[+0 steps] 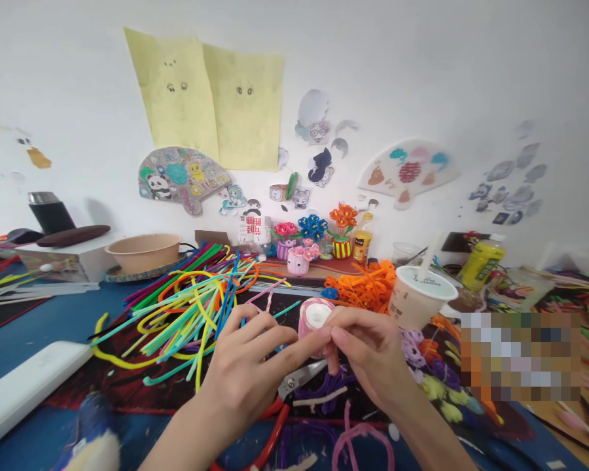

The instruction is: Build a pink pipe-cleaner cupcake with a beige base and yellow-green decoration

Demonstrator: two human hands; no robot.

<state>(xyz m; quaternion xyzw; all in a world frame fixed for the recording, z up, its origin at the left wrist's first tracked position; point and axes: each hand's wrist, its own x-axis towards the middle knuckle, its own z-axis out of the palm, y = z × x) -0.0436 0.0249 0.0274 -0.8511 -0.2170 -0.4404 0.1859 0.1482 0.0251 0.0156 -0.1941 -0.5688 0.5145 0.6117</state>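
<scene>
A small white-centred roll (318,316), its side wrapped in pink and white pipe cleaner, sits tilted between my hands with its round end facing up. My left hand (258,353) has its fingers curled and its index finger laid across the front of the roll. Thumb and fingertips of my right hand (366,343) are pinched at the roll's near side, meeting the left index fingertip; a pink pipe cleaner end (332,362) hangs just below. Fingers hide part of the roll. Beneath the hands lie red-handled scissors (275,432).
Loose coloured pipe cleaners (177,314) spread at left, and an orange heap (366,288) lies behind. A lidded paper cup (417,297) stands right of my hands. Pipe-cleaner flowers in pots (342,247) line the back. At left are a white box-like object (34,386) and a beige bowl (144,252).
</scene>
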